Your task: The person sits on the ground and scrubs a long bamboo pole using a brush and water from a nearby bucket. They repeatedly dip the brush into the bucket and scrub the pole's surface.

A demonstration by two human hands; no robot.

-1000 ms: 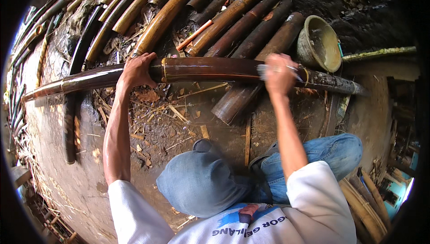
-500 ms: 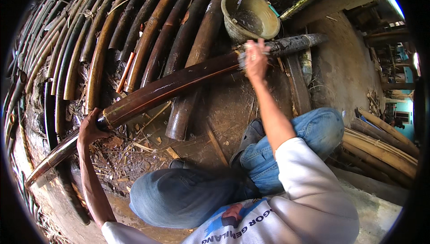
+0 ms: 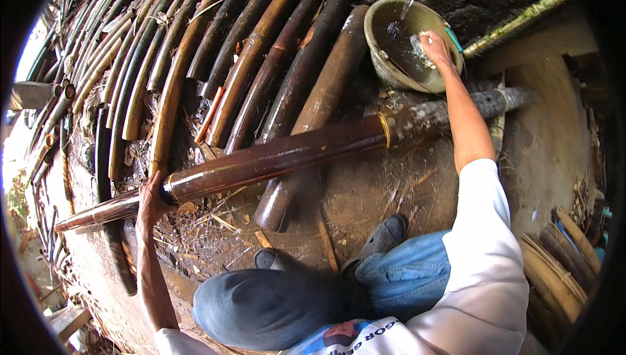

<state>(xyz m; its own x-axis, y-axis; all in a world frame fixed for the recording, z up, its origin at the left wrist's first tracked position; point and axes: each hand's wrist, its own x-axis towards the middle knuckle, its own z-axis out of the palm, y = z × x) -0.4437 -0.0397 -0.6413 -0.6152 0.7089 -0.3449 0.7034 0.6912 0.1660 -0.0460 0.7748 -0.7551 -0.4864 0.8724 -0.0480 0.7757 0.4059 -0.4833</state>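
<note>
Bamboo pole (image 3: 280, 156) is lying across the stacked poles (image 3: 261, 61), left hand (image 3: 151, 202) gripping it; right hand (image 3: 433, 47) is clutching a scrubbing wad (image 3: 418, 50) in the basin (image 3: 391, 61). One-handed, the wet pole may be rolling off.

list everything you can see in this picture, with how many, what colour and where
wet bamboo pole: one, glossy dark brown, lying across the middle, its far end pale and rough
stacked bamboo poles: many, brown and greenish, side by side behind the wet pole
bowl: one, dull green, upper right, water in it
scrubbing pad: one, pale, in the bowl under the right hand
thin green stalk: one, upper right, beyond the bowl
split bamboo strips: a bundle, tan, lower right
scraps and shavings: scattered, straw-coloured, on the muddy ground
shoes: two, grey, near the knees
cap: one, grey-blue, bottom centre
left hand: gripping the wet pole near its left end
right hand: in the bowl, on the pad
</note>
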